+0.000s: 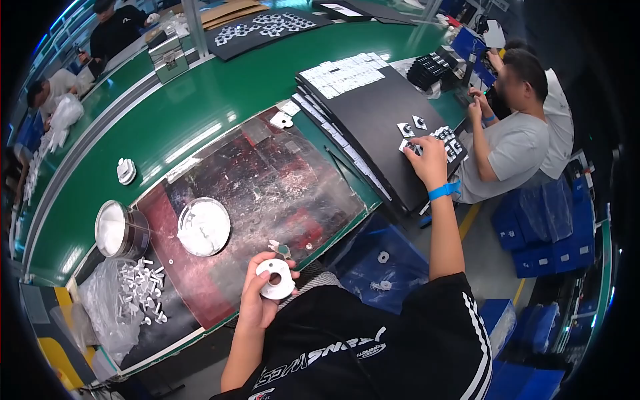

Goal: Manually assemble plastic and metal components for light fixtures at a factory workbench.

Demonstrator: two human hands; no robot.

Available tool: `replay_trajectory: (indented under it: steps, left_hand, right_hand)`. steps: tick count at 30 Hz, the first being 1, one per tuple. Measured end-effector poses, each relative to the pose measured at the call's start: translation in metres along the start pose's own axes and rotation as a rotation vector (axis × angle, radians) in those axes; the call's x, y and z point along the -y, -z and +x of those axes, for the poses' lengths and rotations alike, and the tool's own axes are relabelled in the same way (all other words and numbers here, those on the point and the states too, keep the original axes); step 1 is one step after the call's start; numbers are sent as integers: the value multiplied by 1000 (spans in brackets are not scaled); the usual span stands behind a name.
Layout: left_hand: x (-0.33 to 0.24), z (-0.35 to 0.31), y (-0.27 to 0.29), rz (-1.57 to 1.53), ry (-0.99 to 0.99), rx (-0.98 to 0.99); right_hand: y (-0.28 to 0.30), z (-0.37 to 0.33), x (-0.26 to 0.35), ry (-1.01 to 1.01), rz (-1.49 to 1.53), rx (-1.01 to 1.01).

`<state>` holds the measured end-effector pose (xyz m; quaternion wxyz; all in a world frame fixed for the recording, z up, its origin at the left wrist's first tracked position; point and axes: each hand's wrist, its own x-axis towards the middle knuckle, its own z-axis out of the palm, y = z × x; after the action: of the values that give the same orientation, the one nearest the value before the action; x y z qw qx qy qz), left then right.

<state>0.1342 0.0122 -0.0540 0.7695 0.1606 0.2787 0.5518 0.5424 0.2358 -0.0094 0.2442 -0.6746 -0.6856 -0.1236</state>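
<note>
My left hand [257,293] is closed around a white round plastic part [277,280] with a dark hole in its middle, held above the table's near edge. Beside those fingers lies a small greenish piece with metal [280,249]. Out to the right, my right hand [430,160], with a blue band at the wrist, reaches over a stack of black sheets [373,113]. Its thumb and forefinger pinch a small white-and-black part [404,144] on the top sheet. Similar small parts [420,122] lie just beyond, and several more are grouped next to my fingers.
On the worn work board [267,180] stands a white round tub [204,227]. At left are a bucket of white material [112,228] and several white stem-like pieces [141,287] by a plastic bag. A green conveyor [160,120] curves behind. A co-worker [517,127] sits at right, near blue bins [547,227].
</note>
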Motion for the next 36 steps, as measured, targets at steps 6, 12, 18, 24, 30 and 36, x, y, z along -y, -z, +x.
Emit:
replay_trajectory:
  steps: [6,12,18,24,30,36]
  left_hand:
    - [-7,-5,-10,0,-105,-191]
    - [-12,3,-15,-62,-162,-219]
    - [-17,-6,-2,-85,-221,-293]
    - [-12,-11,8,-252,-297,-374]
    - [-13,-11,8,-259,-293,-399]
    - [-7,-10,5,-268,-327,-446]
  right_hand:
    - [17,-17,72,124,631,141]
    - [50,-78,214,527,1048,714]
    - [33,-104,259,696,1073,712]
    - [19,-127,280,581,1251,670]
    - [-9,-156,282,347,1404,627]
    - [-3,-142,278,467,1392,722]
